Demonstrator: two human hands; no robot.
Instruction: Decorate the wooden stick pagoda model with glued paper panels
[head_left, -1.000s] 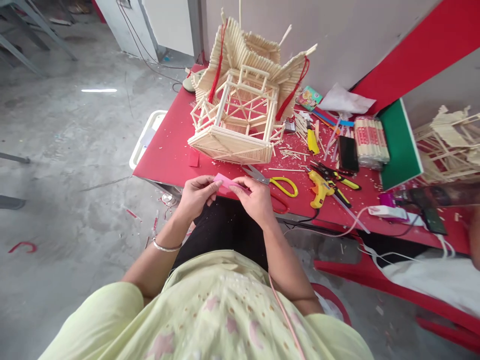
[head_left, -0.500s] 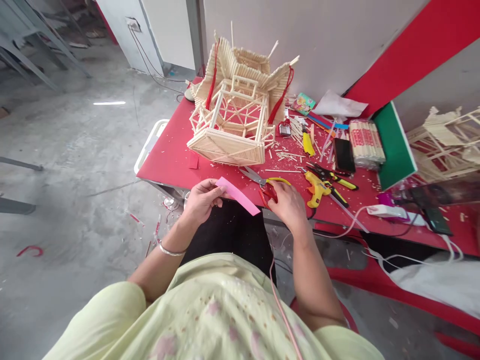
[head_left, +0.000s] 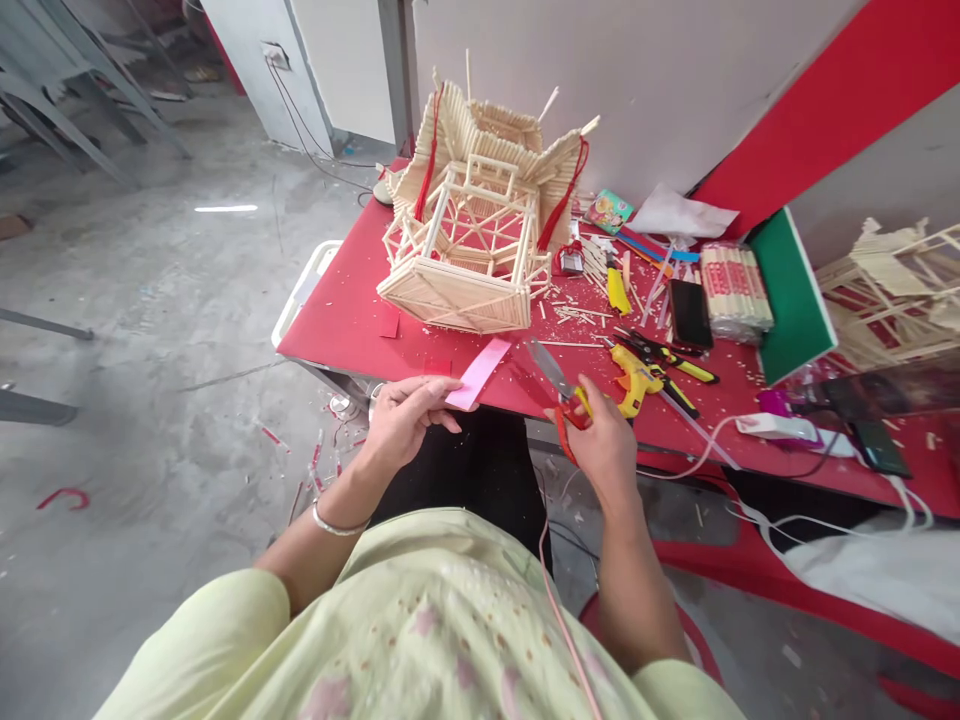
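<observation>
My left hand [head_left: 415,417] pinches a strip of pink paper [head_left: 480,374] at its near end, just over the front edge of the red table [head_left: 330,320]. To the right, my right hand [head_left: 598,437] grips scissors [head_left: 559,380] with red and yellow handles. The scissors' blades point up and to the left, apart from the paper. Beyond both hands stands a model building made of wooden sticks [head_left: 457,295], with red tassels hanging from its roof corners. Small red pieces of paper [head_left: 389,325] lie in front of the model.
Right of the scissors lie a yellow glue gun [head_left: 636,380], black-and-yellow pliers [head_left: 675,358], a yellow cutter [head_left: 618,291], a phone [head_left: 689,313] and a pack of sticks [head_left: 735,287]. A green board [head_left: 793,290] stands upright at the right. A cable [head_left: 551,585] runs along my shirt.
The pink strip has swung from pointing down-right to pointing up-right in my left hand. My right hand has drawn the scissors to the right, away from the paper.
</observation>
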